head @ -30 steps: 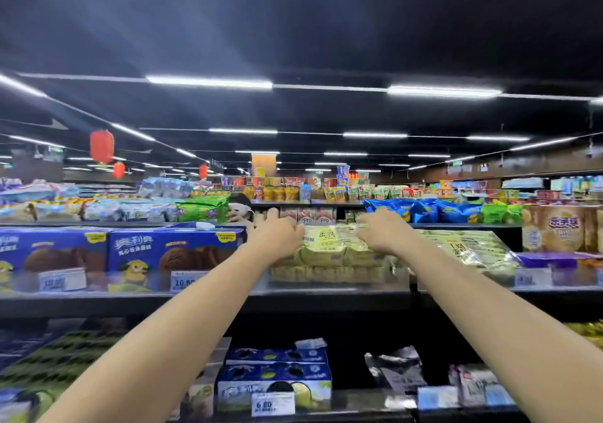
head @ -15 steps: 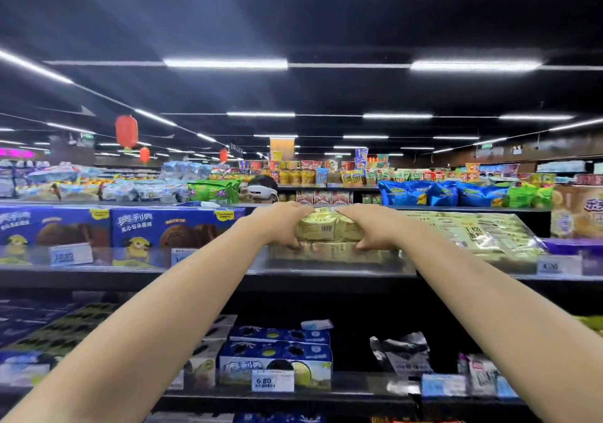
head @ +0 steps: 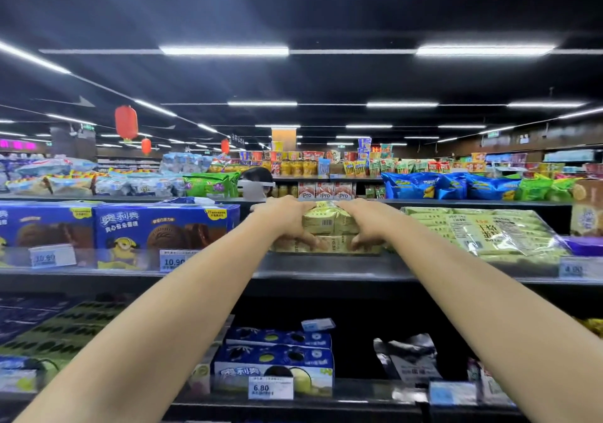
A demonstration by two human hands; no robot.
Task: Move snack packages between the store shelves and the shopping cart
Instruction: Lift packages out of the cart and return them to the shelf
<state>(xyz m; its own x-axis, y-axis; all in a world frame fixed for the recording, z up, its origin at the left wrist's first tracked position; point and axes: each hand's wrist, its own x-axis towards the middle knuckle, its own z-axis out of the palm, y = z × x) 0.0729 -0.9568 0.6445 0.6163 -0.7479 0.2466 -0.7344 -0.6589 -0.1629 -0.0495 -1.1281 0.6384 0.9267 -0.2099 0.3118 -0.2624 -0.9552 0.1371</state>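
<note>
The upper shelf point(head: 326, 267) is a dark ledge with a clear front lip carrying price tags. On its left stand two blue biscuit boxes point(head: 163, 233) side by side, touching. In the middle lies a low stack of pale yellow snack packs point(head: 326, 243). To the right a large clear bag of green-yellow wafer bars point(head: 489, 233) lies flat. The lower shelf point(head: 326, 403) carries stacked blue boxes point(head: 274, 364) behind a 6.80 tag, and what seems to be a crumpled silver bag point(head: 408, 357), dimly lit.
</note>
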